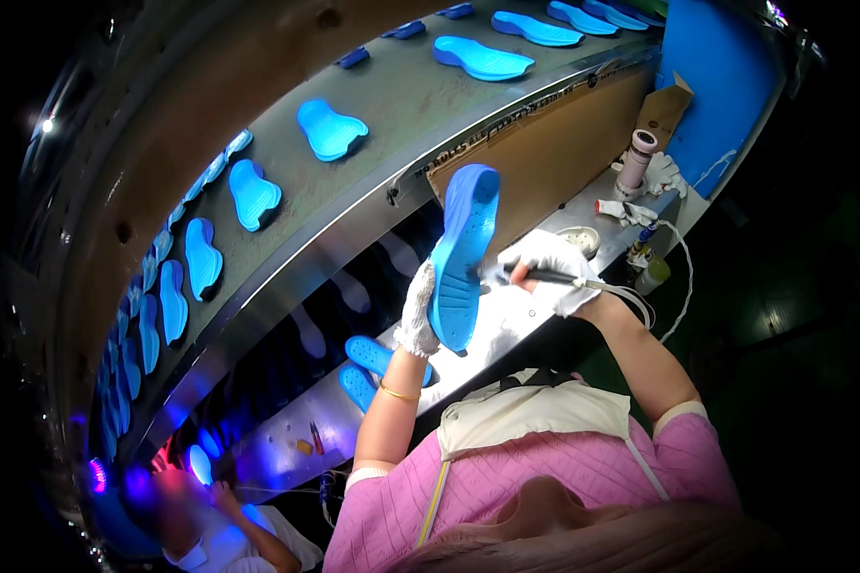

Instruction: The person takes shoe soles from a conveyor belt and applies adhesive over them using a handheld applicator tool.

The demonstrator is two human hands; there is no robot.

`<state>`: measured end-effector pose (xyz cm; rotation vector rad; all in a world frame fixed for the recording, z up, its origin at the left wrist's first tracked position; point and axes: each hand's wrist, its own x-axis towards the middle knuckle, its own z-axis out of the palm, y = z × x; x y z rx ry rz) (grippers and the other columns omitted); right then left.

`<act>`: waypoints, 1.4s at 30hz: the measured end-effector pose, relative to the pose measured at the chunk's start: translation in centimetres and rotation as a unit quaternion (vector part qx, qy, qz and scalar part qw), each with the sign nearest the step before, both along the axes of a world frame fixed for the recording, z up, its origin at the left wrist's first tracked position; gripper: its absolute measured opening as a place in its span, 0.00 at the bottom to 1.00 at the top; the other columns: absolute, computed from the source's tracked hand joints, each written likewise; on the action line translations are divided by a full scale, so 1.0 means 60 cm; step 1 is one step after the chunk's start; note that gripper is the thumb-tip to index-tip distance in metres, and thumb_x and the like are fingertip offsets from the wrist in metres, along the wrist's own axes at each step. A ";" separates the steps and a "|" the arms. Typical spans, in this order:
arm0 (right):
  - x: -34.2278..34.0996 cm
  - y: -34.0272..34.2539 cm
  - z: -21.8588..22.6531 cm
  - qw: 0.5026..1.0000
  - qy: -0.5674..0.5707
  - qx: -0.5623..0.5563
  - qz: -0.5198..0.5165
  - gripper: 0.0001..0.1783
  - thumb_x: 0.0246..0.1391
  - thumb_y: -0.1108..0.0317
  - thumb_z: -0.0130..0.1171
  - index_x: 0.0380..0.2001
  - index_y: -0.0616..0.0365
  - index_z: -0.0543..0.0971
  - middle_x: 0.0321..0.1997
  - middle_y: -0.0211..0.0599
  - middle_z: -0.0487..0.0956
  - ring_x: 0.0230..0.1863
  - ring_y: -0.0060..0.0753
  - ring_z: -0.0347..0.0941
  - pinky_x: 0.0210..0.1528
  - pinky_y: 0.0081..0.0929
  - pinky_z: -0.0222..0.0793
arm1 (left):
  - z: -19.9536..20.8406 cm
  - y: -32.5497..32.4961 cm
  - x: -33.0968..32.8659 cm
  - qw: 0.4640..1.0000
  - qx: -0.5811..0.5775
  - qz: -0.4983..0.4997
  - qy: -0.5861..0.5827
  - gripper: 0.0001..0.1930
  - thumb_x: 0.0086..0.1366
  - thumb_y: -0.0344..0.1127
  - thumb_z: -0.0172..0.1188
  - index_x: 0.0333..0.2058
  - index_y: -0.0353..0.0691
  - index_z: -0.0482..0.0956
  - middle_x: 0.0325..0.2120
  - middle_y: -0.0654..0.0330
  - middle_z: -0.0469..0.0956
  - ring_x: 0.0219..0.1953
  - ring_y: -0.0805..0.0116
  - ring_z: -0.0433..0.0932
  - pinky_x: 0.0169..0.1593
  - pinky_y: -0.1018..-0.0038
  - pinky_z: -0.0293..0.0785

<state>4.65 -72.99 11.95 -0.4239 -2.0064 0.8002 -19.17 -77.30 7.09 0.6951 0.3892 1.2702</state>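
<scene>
My left hand (417, 315), in a white knit glove, grips a blue shoe sole (462, 250) by its left edge. The sole stands nearly upright in the picture, its ridged, dotted face turned toward the right. My right hand (552, 263), also gloved with a bare fingertip showing, is closed around a slim dark-handled brush-like tool (548, 276). A pale hose (624, 290) runs from the tool's rear end. Its blurred tip is close to the sole's right edge; whether it touches I cannot tell. More blue soles (368, 353) lie on the bench beside my left wrist.
Beyond the metal rail, a curved conveyor belt (392, 124) carries several blue soles. A cardboard sheet (535, 167) leans behind the bench (282, 420). At right are a pink flask (635, 164), a small dish (580, 239) and a jar (652, 275). A co-worker (225, 525) sits lower left.
</scene>
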 end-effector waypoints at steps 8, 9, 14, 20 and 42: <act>0.024 0.051 0.039 0.989 0.110 0.009 -0.094 0.06 0.47 0.80 0.63 0.29 0.59 0.78 0.38 0.37 0.78 0.38 0.28 0.75 0.44 0.25 0.71 | 0.036 -0.009 0.008 0.999 0.028 -0.007 0.028 0.41 0.63 0.61 0.54 0.63 0.34 0.59 0.53 0.44 0.73 0.51 0.50 0.77 0.55 0.61 0.74; 0.028 0.052 0.037 0.992 0.087 0.028 -0.085 0.05 0.48 0.79 0.63 0.28 0.59 0.78 0.37 0.37 0.79 0.38 0.28 0.75 0.44 0.26 0.71 | 0.045 -0.008 0.010 0.999 0.035 -0.019 0.027 0.41 0.63 0.62 0.52 0.63 0.33 0.60 0.53 0.43 0.72 0.52 0.49 0.76 0.57 0.60 0.73; 0.052 0.013 0.025 0.989 0.109 -0.095 0.028 0.07 0.46 0.83 0.62 0.29 0.60 0.78 0.39 0.39 0.80 0.40 0.27 0.76 0.46 0.25 0.71 | 0.127 0.048 0.007 0.996 0.089 -0.015 -0.028 0.43 0.65 0.69 0.39 0.63 0.34 0.59 0.47 0.38 0.75 0.46 0.44 0.78 0.53 0.54 0.75; 0.050 -0.003 0.037 0.965 0.184 -0.184 0.040 0.09 0.49 0.84 0.60 0.33 0.60 0.76 0.42 0.41 0.80 0.41 0.25 0.76 0.46 0.24 0.71 | 0.255 0.215 -0.024 0.881 0.143 0.157 0.423 0.30 0.67 0.58 0.41 0.59 0.44 0.64 0.53 0.50 0.72 0.56 0.48 0.70 0.58 0.52 0.66; 0.029 0.008 -0.026 0.971 0.075 -0.225 -0.020 0.10 0.48 0.78 0.66 0.34 0.58 0.77 0.36 0.31 0.81 0.37 0.21 0.76 0.41 0.21 0.72 | 0.241 0.077 -0.143 0.382 0.349 0.493 0.699 0.13 0.55 0.33 0.65 0.40 0.39 0.79 0.31 0.56 0.73 0.38 0.58 0.72 0.49 0.64 0.68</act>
